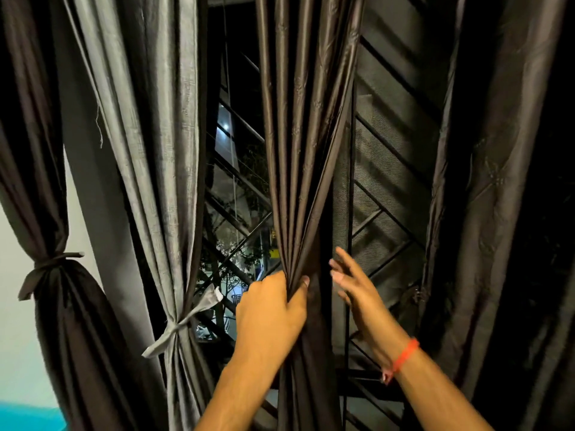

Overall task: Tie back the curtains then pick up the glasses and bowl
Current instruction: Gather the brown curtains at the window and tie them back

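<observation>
A dark brown curtain [298,126] hangs in the middle of the window, bunched into folds. My left hand [270,312] is shut around the gathered folds at waist height. My right hand [354,287], with a red band on the wrist, is open just to the right of the curtain, fingers spread and not touching it. A grey curtain [155,144] to the left is tied with a grey band [177,328]. A dark curtain [40,188] at the far left is tied with a dark band [49,262]. No glasses or bowl are in view.
Behind the curtains is a window with a diagonal metal grille [392,169] and a mesh screen; outside it is night. Another dark curtain [497,197] hangs loose at the right. A white wall [18,306] shows at the far left.
</observation>
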